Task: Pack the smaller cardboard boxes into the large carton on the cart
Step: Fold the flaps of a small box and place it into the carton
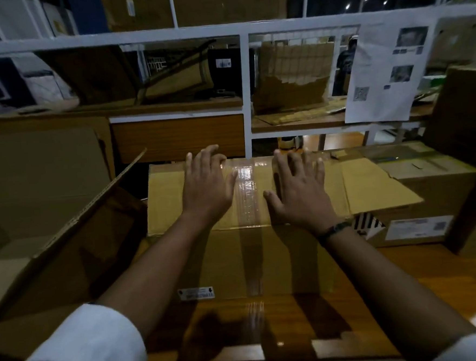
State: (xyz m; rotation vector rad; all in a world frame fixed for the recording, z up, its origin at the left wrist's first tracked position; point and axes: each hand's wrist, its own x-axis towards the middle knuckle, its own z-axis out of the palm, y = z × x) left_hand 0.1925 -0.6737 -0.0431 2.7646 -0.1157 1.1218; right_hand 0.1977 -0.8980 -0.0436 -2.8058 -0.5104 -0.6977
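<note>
A taped cardboard box (248,258) stands on a wooden table in front of me, a strip of clear tape running down its middle. My left hand (207,184) lies flat on the box's top, left of the tape, fingers spread. On the right of the tape, my right hand (299,188) presses the top with straight spread fingers. A large open carton (51,221) stands at the left, its flap (92,207) raised beside the box.
Another labelled cardboard box (430,203) sits at the right, partly under a loose flap (378,187). A white shelf frame (246,95) with cardboard and a hanging paper sheet (387,74) rises behind. The wooden table (379,288) extends toward me.
</note>
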